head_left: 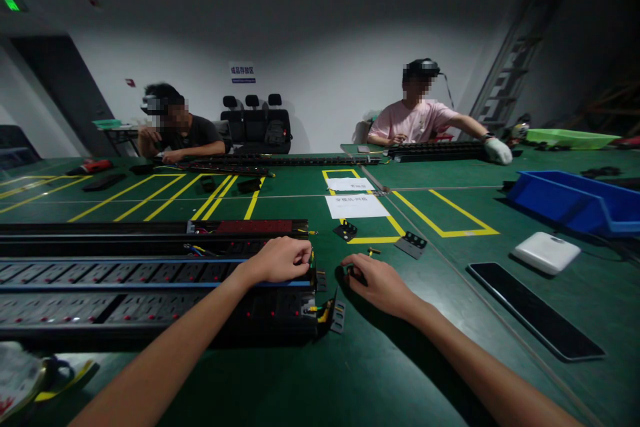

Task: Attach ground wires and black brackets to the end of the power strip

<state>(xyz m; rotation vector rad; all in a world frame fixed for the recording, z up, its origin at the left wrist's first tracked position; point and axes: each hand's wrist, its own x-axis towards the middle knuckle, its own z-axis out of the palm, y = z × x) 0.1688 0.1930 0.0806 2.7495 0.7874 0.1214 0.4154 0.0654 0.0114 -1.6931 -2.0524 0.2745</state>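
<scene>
A wide green surface (380, 360) marked with yellow lines is seen from above, in a dim room with pale walls. At the near left, several long black power strips (150, 287) are laid side by side, their right ends open with coloured wires showing. The left hand (280, 260) is rested on the open end of one strip, its fingers curled narrow over the edge. Just to the right, the right hand (377, 283) is laid on the surface, its fingers closed on a small black part (354, 273) that is mostly hidden. Small black end pieces (411, 244) and two white paper sheets (356, 205) are placed a little farther off, inside the yellow markings. To the right, a long black panel (535, 310), a white scale-like device (546, 252) and a blue bin (575, 200) are set out. At the far side, two other people (417, 117) are seated at more black strips; one wears a white glove. Black chairs (255, 120) and a blue wall sign (243, 71) are seen behind them.
</scene>
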